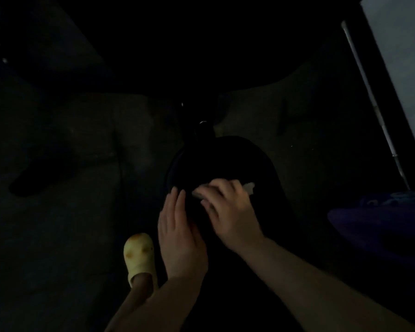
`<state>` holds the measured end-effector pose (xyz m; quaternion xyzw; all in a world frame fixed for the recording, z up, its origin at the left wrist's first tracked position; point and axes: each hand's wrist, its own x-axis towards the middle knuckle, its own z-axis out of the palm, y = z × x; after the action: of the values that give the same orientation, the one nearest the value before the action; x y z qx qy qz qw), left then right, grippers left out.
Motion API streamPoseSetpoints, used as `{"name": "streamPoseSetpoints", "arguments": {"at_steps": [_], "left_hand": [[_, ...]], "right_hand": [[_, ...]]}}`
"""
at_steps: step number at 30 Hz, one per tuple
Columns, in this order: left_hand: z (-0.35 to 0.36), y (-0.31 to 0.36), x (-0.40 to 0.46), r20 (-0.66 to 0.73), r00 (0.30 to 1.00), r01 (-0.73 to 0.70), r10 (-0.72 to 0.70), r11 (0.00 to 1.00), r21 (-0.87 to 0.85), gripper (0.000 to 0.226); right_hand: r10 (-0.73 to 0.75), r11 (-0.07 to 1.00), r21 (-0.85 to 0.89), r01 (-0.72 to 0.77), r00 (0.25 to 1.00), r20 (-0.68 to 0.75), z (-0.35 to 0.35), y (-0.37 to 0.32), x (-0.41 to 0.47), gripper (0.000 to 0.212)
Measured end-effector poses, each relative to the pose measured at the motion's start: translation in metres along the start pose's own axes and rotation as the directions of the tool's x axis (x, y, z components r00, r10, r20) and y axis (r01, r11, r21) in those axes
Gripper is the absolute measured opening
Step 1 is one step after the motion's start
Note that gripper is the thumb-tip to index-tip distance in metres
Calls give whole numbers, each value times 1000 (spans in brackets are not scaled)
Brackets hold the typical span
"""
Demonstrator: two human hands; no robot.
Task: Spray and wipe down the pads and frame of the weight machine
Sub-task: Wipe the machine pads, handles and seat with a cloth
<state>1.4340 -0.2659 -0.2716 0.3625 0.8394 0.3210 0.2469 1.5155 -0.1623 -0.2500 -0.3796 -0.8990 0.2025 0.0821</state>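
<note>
1. Dim room; black seat pad [225, 164] sits centre frame.
2. Right hand [228, 212] presses a pale cloth [247, 187] onto it, fingers curled over the cloth.
3. Left hand [177, 236] lies flat on the pad's left edge, fingers straight; yellow clog [139, 257] below.

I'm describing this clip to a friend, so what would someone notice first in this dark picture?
First, the two bare hands at lower centre: the right hand presses a pale cloth onto the black seat pad, while the left hand rests flat on the pad's left edge. Next, the yellow shoe just left of the hands, and a metal bar slanting down the right side.
</note>
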Motion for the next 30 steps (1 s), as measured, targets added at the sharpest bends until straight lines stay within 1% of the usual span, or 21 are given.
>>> {"name": "streamPoseSetpoints", "arguments": {"at_steps": [1, 2, 4, 6, 8, 10, 12, 14, 15, 16, 17, 18, 20, 22, 23, 25, 26, 27, 28, 29, 30], "left_hand": [[-3, -7, -15, -12, 999, 40, -40, 999, 12, 54], [-4, -13, -31, -19, 996, 87, -87, 996, 19, 55], [-2, -15, -55, -6, 985, 175, -175, 984, -17, 57], [0, -14, -60, -3, 974, 227, -228, 973, -30, 60], [-1, -16, -58, -2, 968, 249, -249, 968, -13, 60], [-3, -17, -59, 22, 971, 237, -236, 972, -7, 55], [-5, -14, -60, 57, 972, 232, -230, 972, -33, 50], [-5, -13, -61, 81, 966, 250, -246, 967, -51, 47], [-5, -13, -61, 82, 964, 257, -253, 965, -54, 48], [-5, -13, -61, 83, 963, 261, -257, 964, -50, 50], [-5, -12, -60, 86, 962, 264, -259, 963, -50, 51], [-5, -12, -60, 95, 959, 273, -267, 960, -56, 50], [-6, -9, -61, 110, 950, 300, -293, 952, -54, 48], [-6, -9, -59, 94, 954, 287, -283, 957, -30, 52], [-7, -9, -58, 96, 955, 285, -281, 958, -33, 53], [-8, -8, -57, 139, 943, 314, -303, 947, -66, 48], [-9, -9, -57, 155, 936, 329, -315, 941, -73, 48], [-9, -9, -58, 151, 933, 338, -326, 939, -64, 50], [-10, -9, -58, 141, 931, 347, -336, 936, -54, 55], [-10, -10, -59, 137, 929, 353, -344, 934, -50, 61], [-11, -10, -59, 133, 928, 356, -348, 933, -43, 66]], "right_hand": [[-82, 996, -29, 83, 996, 17, -6, 11, 8, 26], [-104, 992, -66, 105, 995, 9, -10, 21, 21, 25], [66, 994, -85, -69, 997, -40, -15, 32, 53, 22], [247, 966, -65, -252, 966, -81, -8, 31, 72, 23], [278, 952, -95, -293, 950, -141, 5, 11, 64, 22], [129, 987, -75, -140, 983, -134, 18, -6, 39, 19], [-91, 995, -51, 89, 996, -24, 20, -10, 23, 22], [-303, 949, -66, 308, 950, 83, 10, 4, 36, 23], [-358, 923, -109, 369, 927, 108, 6, 10, 48, 24], [-347, 919, -165, 358, 933, 95, 3, 14, 63, 25], [-256, 942, -209, 262, 965, 54, 1, 15, 79, 25], [-115, 962, -246, 114, 993, 13, 2, 14, 94, 24], [120, 960, -243, -142, 987, -102, 10, 6, 105, 25], [182, 958, -199, -205, 975, -125, 21, -16, 93, 21], [117, 979, -156, -134, 987, -111, 25, -27, 81, 17], [-164, 983, -82, 165, 986, 13, 32, -36, 53, 12], [-319, 943, -58, 327, 941, 113, 29, -35, 49, 13], [-458, 877, -57, 477, 866, 200, 22, -26, 54, 12], [-544, 810, -96, 578, 803, 243, 18, -17, 67, 11], [-551, 793, -156, 589, 802, 231, 13, -10, 83, 10], [-464, 846, -207, 492, 869, 170, 10, -4, 100, 10]]}}
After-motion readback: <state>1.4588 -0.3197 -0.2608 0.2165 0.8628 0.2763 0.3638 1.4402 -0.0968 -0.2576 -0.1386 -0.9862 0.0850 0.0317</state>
